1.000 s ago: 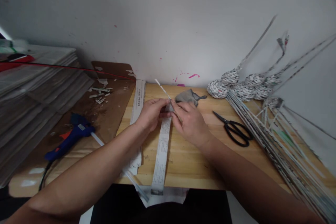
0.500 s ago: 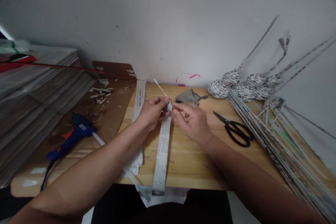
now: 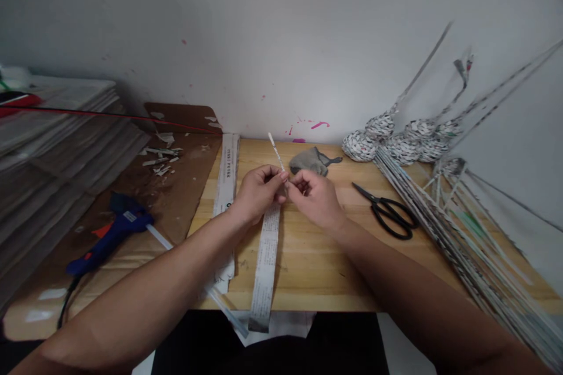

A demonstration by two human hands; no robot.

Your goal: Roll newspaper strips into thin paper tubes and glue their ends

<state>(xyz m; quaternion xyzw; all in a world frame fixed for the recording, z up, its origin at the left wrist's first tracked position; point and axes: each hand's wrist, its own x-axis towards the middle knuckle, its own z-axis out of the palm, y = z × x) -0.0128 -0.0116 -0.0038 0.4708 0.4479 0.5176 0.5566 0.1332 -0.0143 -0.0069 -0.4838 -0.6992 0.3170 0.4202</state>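
Note:
My left hand (image 3: 260, 192) and my right hand (image 3: 317, 198) meet over the wooden table, fingertips pinched together. Both grip the upper end of a newspaper strip (image 3: 264, 266), which hangs down past the table's front edge. Above my fingers the paper is a thin rolled tube (image 3: 276, 151) with a white tip, slanting up and left. The exact spot of the pinch is partly hidden by my fingers. To the left, a stack of flat newspaper strips (image 3: 226, 173) lies partly under my left forearm.
A grey cloth (image 3: 309, 162) lies behind my hands. Black scissors (image 3: 389, 212) are at right, near rolled paper sticks (image 3: 422, 234) and woven paper gourds (image 3: 359, 145). At left are a blue glue gun (image 3: 112, 234), a cardboard sheet (image 3: 178, 199) and a newspaper pile (image 3: 65, 146).
The rolled tube stands steeper, with more of it showing above my fingers. Both hands have come down slightly and closer together. The whole scene has shifted a little left with the camera.

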